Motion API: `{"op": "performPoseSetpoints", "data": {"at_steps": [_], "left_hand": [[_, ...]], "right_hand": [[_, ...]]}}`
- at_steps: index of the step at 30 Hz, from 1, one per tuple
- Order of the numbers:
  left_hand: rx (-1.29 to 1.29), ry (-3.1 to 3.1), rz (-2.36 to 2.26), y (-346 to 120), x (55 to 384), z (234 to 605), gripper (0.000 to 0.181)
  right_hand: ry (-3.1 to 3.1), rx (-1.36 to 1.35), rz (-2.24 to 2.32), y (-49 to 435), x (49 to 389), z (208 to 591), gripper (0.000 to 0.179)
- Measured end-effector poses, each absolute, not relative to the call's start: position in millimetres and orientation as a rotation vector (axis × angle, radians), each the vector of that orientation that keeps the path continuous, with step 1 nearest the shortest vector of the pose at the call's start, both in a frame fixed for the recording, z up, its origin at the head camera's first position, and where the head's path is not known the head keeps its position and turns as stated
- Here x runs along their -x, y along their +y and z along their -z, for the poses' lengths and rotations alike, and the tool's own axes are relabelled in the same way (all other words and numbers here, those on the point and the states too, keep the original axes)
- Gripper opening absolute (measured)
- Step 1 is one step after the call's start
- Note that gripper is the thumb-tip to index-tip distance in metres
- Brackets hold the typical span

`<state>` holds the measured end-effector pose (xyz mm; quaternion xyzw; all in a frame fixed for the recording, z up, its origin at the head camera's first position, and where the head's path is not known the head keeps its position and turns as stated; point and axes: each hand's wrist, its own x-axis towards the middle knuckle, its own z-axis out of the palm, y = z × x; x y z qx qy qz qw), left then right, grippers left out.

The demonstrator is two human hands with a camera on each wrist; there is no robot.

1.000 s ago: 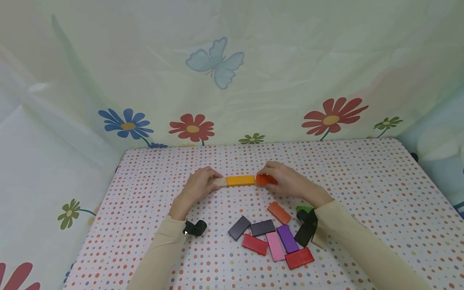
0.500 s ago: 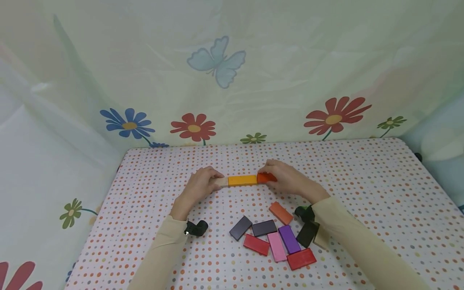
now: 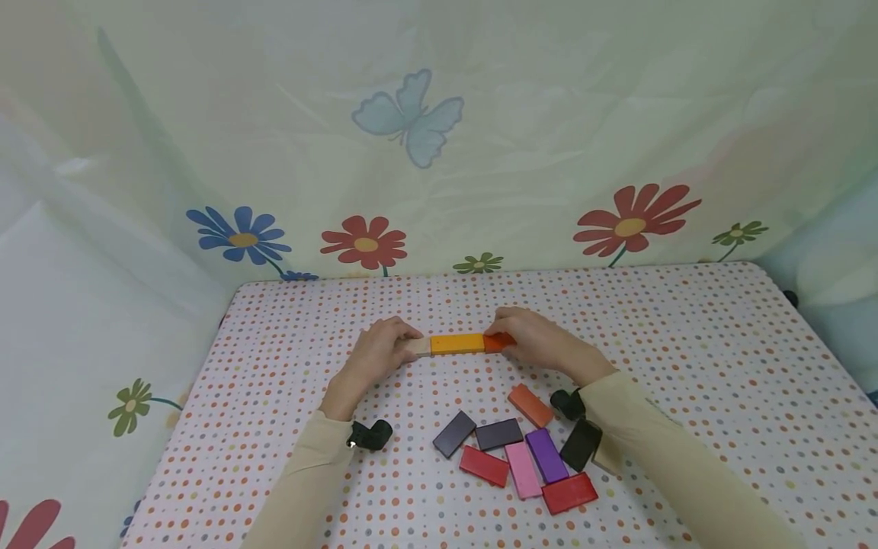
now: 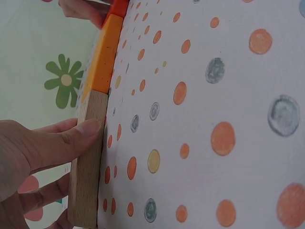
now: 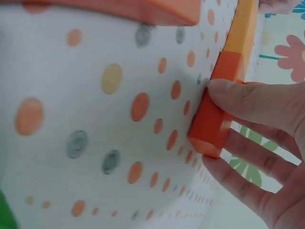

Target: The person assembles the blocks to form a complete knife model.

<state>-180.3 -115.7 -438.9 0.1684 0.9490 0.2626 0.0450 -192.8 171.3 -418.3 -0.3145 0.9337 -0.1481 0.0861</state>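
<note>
Three wooden blocks lie end to end in a row on the dotted tabletop. At the left end is a plain wood block [image 4: 89, 162], pinched by my left hand [image 3: 373, 357] between the thumb in front and fingers behind. The yellow-orange block [image 3: 457, 344] forms the middle, with no hand on it. My right hand [image 3: 538, 340] grips the red-orange block [image 5: 217, 107] at the right end, its thumb on the near side and fingers along the far side. In the right wrist view this block's end meets the yellow-orange one. My fingers partly cover both end blocks in the head view.
Nearer me lies a loose group: an orange block [image 3: 530, 405], two dark grey blocks, one of them here [image 3: 499, 434], red blocks [image 3: 570, 493], a pink [image 3: 523, 470], a purple [image 3: 546, 455] and a black one [image 3: 581, 444]. My right sleeve partly covers a beige block [image 3: 608, 459].
My right hand has slid the red-orange block slightly left, and the small gap beside the yellow-orange block has closed. My left hand stays on the plain wood block.
</note>
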Motion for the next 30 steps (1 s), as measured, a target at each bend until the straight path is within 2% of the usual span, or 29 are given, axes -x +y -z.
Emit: {"op": "performPoseSetpoints", "data": {"at_steps": [14, 20, 25, 30], "left_hand": [[-0.526, 2.901, -0.82, -115.4, 177.7, 437.7, 0.027], [-0.525, 2.901, -0.818, -115.4, 177.1, 438.2, 0.028], [-0.534, 2.901, -0.826, -115.5, 177.0, 437.6, 0.028], [-0.535, 2.898, -0.829, -115.1, 176.9, 437.5, 0.027]], "right_hand": [[2.795, 0.859, 0.495, 172.1, 192.2, 421.5, 0.033], [2.796, 0.816, 0.486, 174.8, 186.0, 423.9, 0.04], [2.857, 0.863, 0.551, 183.3, 177.7, 422.5, 0.047], [2.905, 0.841, 0.629, 189.5, 158.3, 409.5, 0.045]]}}
